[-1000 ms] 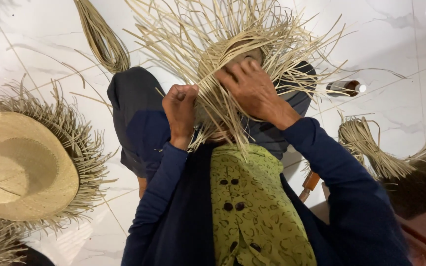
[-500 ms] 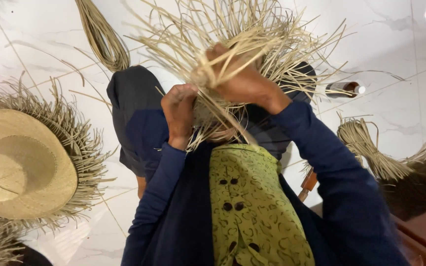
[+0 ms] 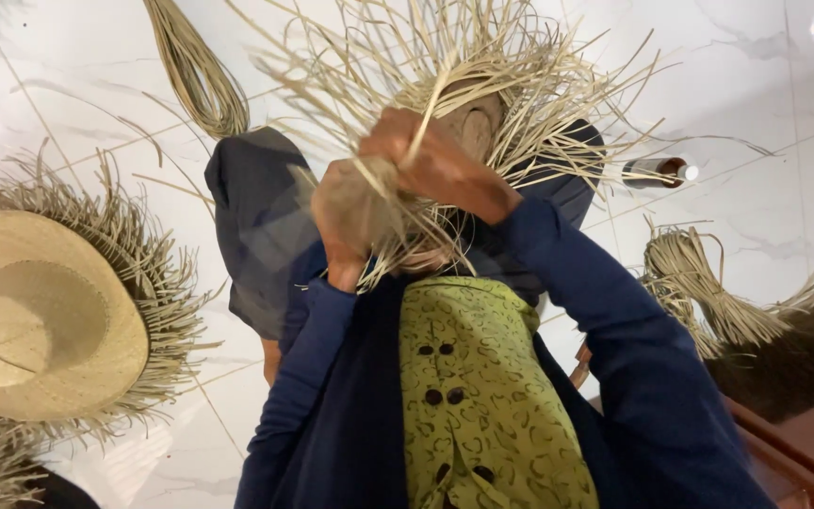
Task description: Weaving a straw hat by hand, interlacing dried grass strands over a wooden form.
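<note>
Mid-weave on an unfinished straw hat (image 3: 468,113), held above the lap over a white tiled floor (image 3: 756,85). Left hand (image 3: 350,212) closed on a bunch of loose strands, right hand (image 3: 431,160) pinching one strand. Next, probably: tucking that strand snugly. Finished-crown hat (image 3: 40,316) lying alongside.

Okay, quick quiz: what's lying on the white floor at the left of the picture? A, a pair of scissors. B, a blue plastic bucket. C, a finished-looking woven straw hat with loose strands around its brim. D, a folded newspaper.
C: a woven straw hat with loose strands fringing its brim lies on the white floor, left of the left hand and right hand, which grip another straw piece.
</note>
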